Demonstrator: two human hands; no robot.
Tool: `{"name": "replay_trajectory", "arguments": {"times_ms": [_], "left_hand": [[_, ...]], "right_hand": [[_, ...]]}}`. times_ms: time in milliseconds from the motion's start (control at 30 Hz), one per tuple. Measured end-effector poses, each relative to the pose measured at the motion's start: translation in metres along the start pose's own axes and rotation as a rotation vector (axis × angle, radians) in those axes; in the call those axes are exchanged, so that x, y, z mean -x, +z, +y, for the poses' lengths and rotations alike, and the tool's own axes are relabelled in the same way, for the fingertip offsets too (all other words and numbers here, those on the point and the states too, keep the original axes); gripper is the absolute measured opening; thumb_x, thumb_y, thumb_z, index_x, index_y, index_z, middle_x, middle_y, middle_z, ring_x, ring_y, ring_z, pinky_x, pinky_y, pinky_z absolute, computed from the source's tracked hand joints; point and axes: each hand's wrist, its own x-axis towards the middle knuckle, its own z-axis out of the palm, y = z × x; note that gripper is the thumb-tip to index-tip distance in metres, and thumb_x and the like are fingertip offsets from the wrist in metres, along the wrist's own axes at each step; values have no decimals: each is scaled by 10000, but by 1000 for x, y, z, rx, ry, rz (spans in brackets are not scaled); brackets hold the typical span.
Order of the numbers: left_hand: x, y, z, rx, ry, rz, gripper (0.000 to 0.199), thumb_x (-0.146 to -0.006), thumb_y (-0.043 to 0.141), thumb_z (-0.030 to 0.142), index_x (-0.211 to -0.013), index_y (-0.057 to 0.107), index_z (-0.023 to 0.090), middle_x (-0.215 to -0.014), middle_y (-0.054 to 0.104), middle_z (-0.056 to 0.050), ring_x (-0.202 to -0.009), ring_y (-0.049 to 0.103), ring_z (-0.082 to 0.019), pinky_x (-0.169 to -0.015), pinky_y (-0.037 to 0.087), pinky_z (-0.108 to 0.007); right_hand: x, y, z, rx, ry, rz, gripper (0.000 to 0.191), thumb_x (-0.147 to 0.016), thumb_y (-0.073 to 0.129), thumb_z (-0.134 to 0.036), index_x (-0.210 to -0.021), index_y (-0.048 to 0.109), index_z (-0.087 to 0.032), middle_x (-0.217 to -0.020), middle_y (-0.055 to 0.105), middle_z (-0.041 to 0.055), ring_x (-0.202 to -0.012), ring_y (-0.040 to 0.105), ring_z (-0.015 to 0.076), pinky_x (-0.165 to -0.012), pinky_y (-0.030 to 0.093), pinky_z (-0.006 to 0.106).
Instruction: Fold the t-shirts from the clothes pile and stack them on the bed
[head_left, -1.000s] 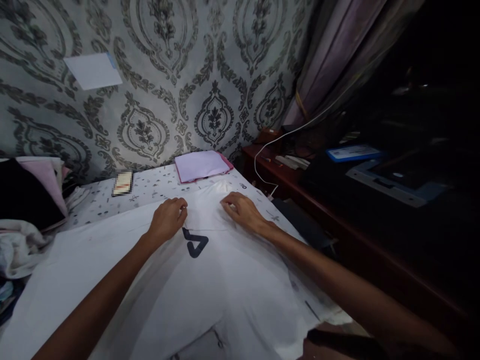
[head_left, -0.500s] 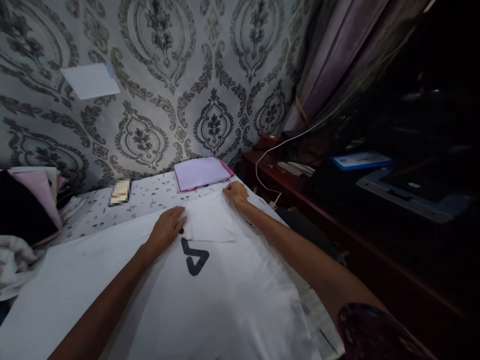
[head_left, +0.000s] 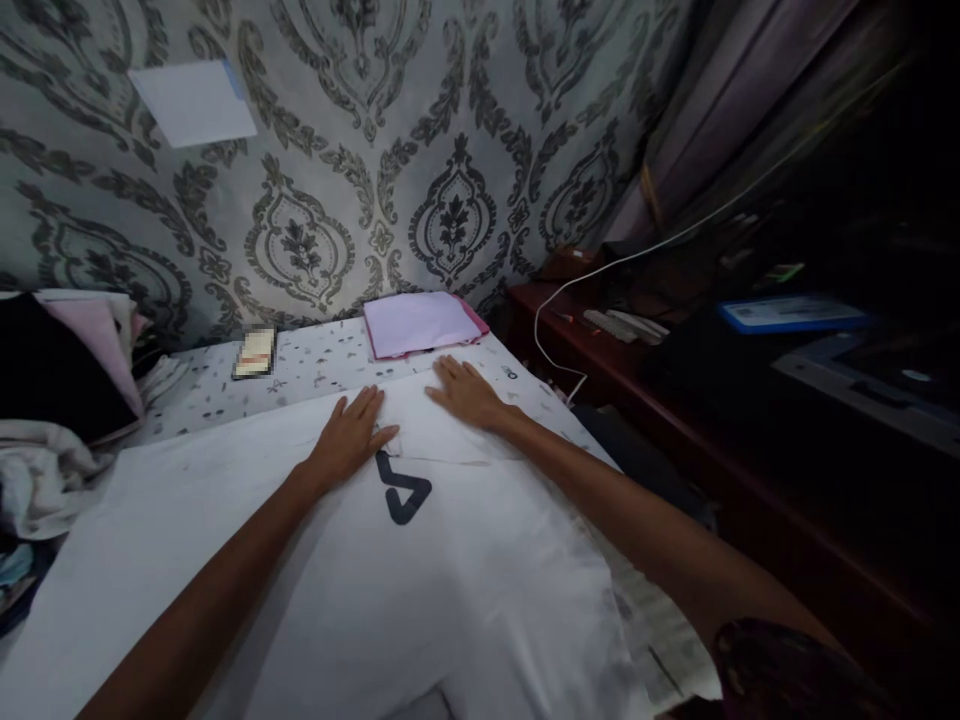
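A large white cloth [head_left: 315, 600] with a black angular mark [head_left: 406, 497] is spread out before me; it looks like a garment, though its full shape is cut off by the view. Near its far edge, a section of the white fabric [head_left: 442, 440] is folded over. My left hand [head_left: 352, 435] lies flat on the cloth at the left side of that fold, thumb and fingers apart. On the right part of the folded section rests my right hand [head_left: 466, 392], palm down with fingers stretched out. Neither hand grips anything.
Behind the cloth lie a folded lilac cloth [head_left: 424, 322] and a phone-like item [head_left: 255, 352] on the patterned sheet [head_left: 315, 352]. Piled clothes [head_left: 67, 370] stand at left. At right, a dark red table [head_left: 555, 310] holds a blue-edged object [head_left: 791, 314] and a white cable [head_left: 637, 254].
My right hand has gone from pinching the fold's far right corner to lying flat on it. My left fingers have spread. The camera view has shifted slightly.
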Motion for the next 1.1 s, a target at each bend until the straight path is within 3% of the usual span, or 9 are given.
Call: {"name": "replay_trajectory", "arguments": {"times_ms": [100, 200, 333, 500, 767, 967, 1100], "left_hand": [[16, -2, -22, -44, -37, -19, 644, -1022, 322, 515, -1558, 285, 161, -1637, 288, -150, -1536, 209, -270, -1224, 214, -526], [48, -7, -52, -87, -125, -13, 639, -1025, 302, 508, -1562, 278, 163, -1639, 282, -150, -1537, 205, -273, -1219, 213, -554], [94, -21, -85, -121, -277, -35, 666, -1023, 276, 526, -1564, 260, 138, -1643, 262, -162, -1542, 183, -278, -1216, 187, -588], [130, -39, -120, -7, -458, -58, 722, -1014, 202, 584, -1582, 200, 138, -1661, 202, -154, -1551, 143, -261, -1229, 146, -563], [178, -44, -197, -91, -667, -72, 726, -1013, 209, 560, -1567, 243, 92, -1662, 168, -177, -1552, 132, -269, -1234, 155, -525], [181, -44, -211, -158, -679, -52, 699, -1010, 244, 514, -1534, 308, 55, -1642, 248, -189, -1540, 192, -278, -1228, 218, -482], [190, -49, -200, -222, -595, 57, 642, -992, 241, 446, -1418, 448, 12, -1544, 426, -240, -1458, 371, -343, -1175, 321, -510]], "right_hand": [[4, 4, 4, 20, 37, -53, 657, -994, 390, -543, -1519, 393, -147, -1627, 316, 152, -1528, 221, 270, -1251, 144, 448], [5, 2, 8, 82, 34, -80, 675, -1008, 331, -527, -1539, 346, -111, -1639, 272, 171, -1538, 184, 271, -1247, 128, 485], [6, 1, 4, 169, 36, -57, 660, -1005, 302, -508, -1530, 357, -112, -1619, 321, 180, -1523, 233, 284, -1227, 177, 537], [10, 16, -6, 254, -30, 24, 681, -993, 225, -550, -1497, 422, -136, -1601, 364, 167, -1511, 266, 277, -1223, 223, 503], [10, 37, 2, 249, -92, 35, 677, -960, 242, -576, -1482, 434, -191, -1567, 430, 139, -1469, 356, 303, -1183, 309, 533], [26, 19, -17, 130, -78, 113, 615, -957, 337, -496, -1353, 565, -84, -1507, 473, 232, -1447, 382, 358, -1165, 339, 542], [89, -5, -19, 76, 55, 177, 559, -956, 391, -454, -1369, 563, -119, -1471, 514, 219, -1444, 388, 354, -1126, 391, 561]]}}
